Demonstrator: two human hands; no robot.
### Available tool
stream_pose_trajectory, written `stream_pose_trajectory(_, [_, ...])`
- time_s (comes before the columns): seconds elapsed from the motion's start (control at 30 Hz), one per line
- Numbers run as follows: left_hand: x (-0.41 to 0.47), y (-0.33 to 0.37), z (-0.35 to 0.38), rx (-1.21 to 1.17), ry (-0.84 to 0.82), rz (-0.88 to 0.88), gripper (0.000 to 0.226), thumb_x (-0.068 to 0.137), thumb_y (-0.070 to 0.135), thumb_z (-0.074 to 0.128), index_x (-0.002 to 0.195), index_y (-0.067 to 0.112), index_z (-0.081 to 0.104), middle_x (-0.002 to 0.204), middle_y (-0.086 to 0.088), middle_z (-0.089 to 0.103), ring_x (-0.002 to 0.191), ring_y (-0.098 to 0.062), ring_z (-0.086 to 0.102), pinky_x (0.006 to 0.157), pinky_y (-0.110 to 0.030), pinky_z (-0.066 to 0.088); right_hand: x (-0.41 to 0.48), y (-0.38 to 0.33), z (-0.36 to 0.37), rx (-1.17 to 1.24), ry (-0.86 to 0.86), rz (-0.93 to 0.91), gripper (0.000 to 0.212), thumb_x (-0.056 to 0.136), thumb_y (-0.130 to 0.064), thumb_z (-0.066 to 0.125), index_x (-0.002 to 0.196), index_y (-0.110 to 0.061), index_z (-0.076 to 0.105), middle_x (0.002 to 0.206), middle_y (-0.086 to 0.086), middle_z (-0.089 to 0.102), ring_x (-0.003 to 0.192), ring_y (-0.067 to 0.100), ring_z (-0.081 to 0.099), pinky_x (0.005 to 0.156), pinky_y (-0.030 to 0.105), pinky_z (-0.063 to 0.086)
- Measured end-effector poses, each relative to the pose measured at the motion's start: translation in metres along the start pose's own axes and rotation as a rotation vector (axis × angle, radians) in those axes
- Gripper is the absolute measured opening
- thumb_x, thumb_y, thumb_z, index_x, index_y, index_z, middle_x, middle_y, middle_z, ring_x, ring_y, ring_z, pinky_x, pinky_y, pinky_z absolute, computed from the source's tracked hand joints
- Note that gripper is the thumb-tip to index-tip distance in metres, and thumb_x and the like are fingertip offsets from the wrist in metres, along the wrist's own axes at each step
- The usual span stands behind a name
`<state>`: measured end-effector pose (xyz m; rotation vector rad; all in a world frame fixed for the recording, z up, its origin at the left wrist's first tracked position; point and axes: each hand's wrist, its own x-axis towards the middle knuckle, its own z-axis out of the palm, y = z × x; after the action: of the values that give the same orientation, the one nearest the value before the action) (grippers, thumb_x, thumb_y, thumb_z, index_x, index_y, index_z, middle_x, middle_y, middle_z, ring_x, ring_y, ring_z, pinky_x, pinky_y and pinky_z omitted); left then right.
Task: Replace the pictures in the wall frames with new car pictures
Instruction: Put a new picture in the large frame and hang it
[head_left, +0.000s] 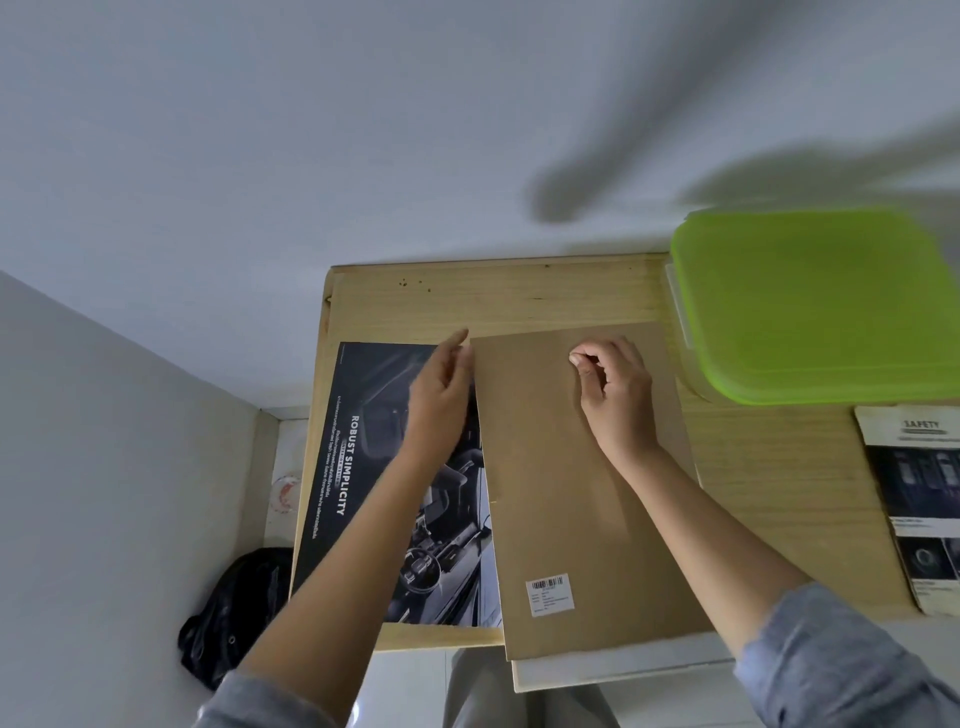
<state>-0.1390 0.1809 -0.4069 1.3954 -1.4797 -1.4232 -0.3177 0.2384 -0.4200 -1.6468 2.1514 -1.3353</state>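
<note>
Left hand rests straight-fingered against the left edge of the backing board; I see my right hand curled, pinching the board near its top. It overlaps the car picture on the table.

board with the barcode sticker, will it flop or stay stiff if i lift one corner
Probably stiff: the board lies flat with straight edges and no curl. Likely light for its size, since its edge looks thin. It may slide easily when pushed, as its left side rests on the glossy poster.
</note>
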Motion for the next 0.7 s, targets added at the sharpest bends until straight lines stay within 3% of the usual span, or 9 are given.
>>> stream_pose_trajectory(0.07, [-0.023,-0.003,0.009,-0.123,-0.096,-0.026,0.054,0.094,0.038,0.047,0.144,0.031,0.027,0.111,-0.003,0.063,0.096,-0.014,0.062,0.086,-0.031,0.054,0.004,-0.005,0.001,0.011,0.029,0.004,0.013,0.084,0.006,0.053,0.082,-0.002,0.064,0.081,0.009,0.06,0.076,0.027,0.056,0.07,0.037,0.048])
stream_pose_trajectory(0.13, [-0.041,-0.009,0.013,-0.178,-0.119,-0.059,0.068,0.089,0.044,0.051,0.144,0.044,0.012,0.109,-0.014,0.062,0.088,-0.026,0.06,0.085,-0.049,0.053,0.007,-0.012,0.003,0.025,0.047,0.002,0.011,0.085,0.004,0.054,0.082,-0.002,0.064,0.082,0.01,0.06,0.077,0.028,0.056,0.071,0.036,0.048])
stream_pose_trajectory(0.2, [-0.051,-0.006,0.015,-0.207,-0.083,-0.083,0.066,0.094,0.034,0.049,0.145,0.043,0.007,0.116,-0.009,0.061,0.082,-0.025,0.059,0.083,-0.053,0.053,0.011,-0.021,0.004,0.037,0.054,-0.005,0.009,0.086,0.001,0.055,0.082,-0.002,0.063,0.083,0.01,0.06,0.077,0.028,0.056,0.072,0.032,0.047])
stream_pose_trajectory(0.27, [-0.054,0.006,0.014,-0.237,-0.026,-0.058,0.06,0.097,0.024,0.044,0.145,0.038,0.011,0.119,-0.003,0.061,0.082,-0.024,0.059,0.081,-0.05,0.053,0.015,-0.032,0.003,0.052,0.058,-0.016,0.008,0.086,-0.001,0.057,0.082,-0.003,0.064,0.083,0.01,0.06,0.078,0.028,0.056,0.073,0.024,0.043])
stream_pose_trajectory(0.33, [-0.052,0.019,0.01,-0.273,0.024,-0.027,0.054,0.098,0.022,0.042,0.144,0.037,0.019,0.107,0.005,0.064,0.08,-0.024,0.058,0.078,-0.046,0.053,0.02,-0.04,-0.003,0.045,0.049,-0.024,0.007,0.086,-0.004,0.059,0.087,-0.004,0.066,0.086,0.009,0.061,0.082,0.026,0.055,0.075,0.02,0.041])
stream_pose_trajectory(0.43, [-0.047,0.034,-0.002,-0.328,0.081,-0.026,0.05,0.098,0.021,0.044,0.143,0.034,0.027,0.108,0.007,0.066,0.081,-0.012,0.062,0.076,-0.033,0.055,0.021,-0.043,-0.025,-0.064,0.029,-0.042,0.025,0.087,-0.016,0.058,0.108,-0.004,0.063,0.099,0.012,0.06,0.093,0.026,0.053,0.084,0.028,0.043])
stream_pose_trajectory(0.5, [-0.047,0.043,-0.008,-0.348,0.092,-0.016,0.05,0.097,0.022,0.044,0.144,0.033,0.029,0.109,0.004,0.067,0.081,-0.009,0.065,0.075,-0.032,0.056,0.02,-0.04,-0.046,-0.158,0.032,-0.045,0.038,0.087,-0.024,0.057,0.119,-0.002,0.057,0.113,0.015,0.058,0.105,0.028,0.051,0.092,0.034,0.041])
stream_pose_trajectory(0.6, [-0.059,0.061,0.0,-0.388,0.1,0.01,0.047,0.097,0.022,0.045,0.142,0.031,0.033,0.085,0.009,0.069,0.068,-0.003,0.065,0.062,-0.023,0.055,0.009,-0.033,-0.089,-0.117,0.02,0.132,0.053,0.088,-0.032,0.059,0.131,-0.004,0.046,0.133,0.016,0.045,0.123,0.028,0.041,0.103,0.035,0.035])
stream_pose_trajectory(0.7, [-0.078,0.077,0.028,-0.354,0.07,0.034,0.045,0.098,0.024,0.044,0.14,0.034,0.034,0.077,0.016,0.069,0.067,-0.002,0.065,0.063,-0.025,0.056,-0.004,-0.022,-0.133,0.017,0.019,0.273,0.052,0.087,-0.031,0.06,0.132,-0.009,0.046,0.125,0.007,0.052,0.114,0.019,0.051,0.097,0.026,0.041])
